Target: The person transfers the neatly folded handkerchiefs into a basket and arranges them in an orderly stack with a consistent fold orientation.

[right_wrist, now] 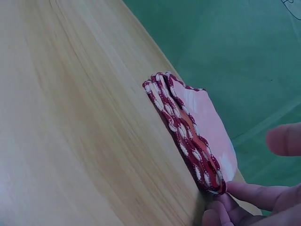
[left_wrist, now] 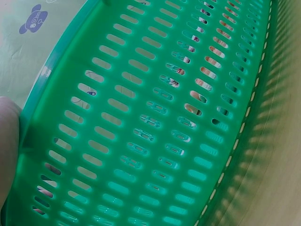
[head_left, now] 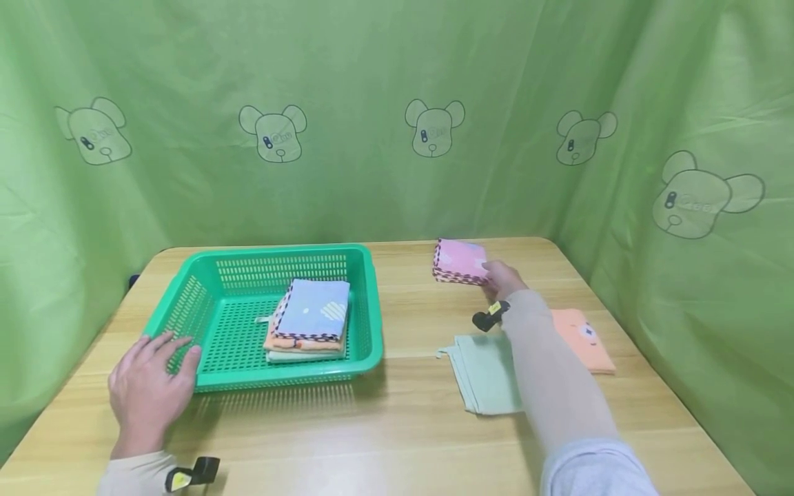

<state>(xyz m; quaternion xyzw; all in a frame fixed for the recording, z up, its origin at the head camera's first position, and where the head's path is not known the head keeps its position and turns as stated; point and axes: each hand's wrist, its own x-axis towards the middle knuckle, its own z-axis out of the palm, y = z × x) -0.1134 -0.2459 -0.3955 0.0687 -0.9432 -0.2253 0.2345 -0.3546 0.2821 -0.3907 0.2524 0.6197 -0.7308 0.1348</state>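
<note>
A pink folded cloth [head_left: 460, 258] with a dark-red-and-white edging lies at the back of the table. My right hand [head_left: 504, 279] is at its near right corner. In the right wrist view, fingers [right_wrist: 251, 194] touch the corner while the thumb stands apart from the cloth. My left hand [head_left: 151, 382] rests on the near left corner of a green plastic basket [head_left: 372, 310], fingers over the rim; the left wrist view shows only a sliver of it. Inside the basket is a stack: a blue folded cloth [head_left: 313, 308] on an orange one [head_left: 291, 343] and a pale green one [head_left: 304, 357].
A pale green folded cloth [head_left: 486, 382] and an orange folded cloth [head_left: 583, 341] lie on the wooden table [head_left: 409, 441], partly behind my right forearm. Green curtains [head_left: 372, 193] with bear-head prints hang behind and at both sides of the table.
</note>
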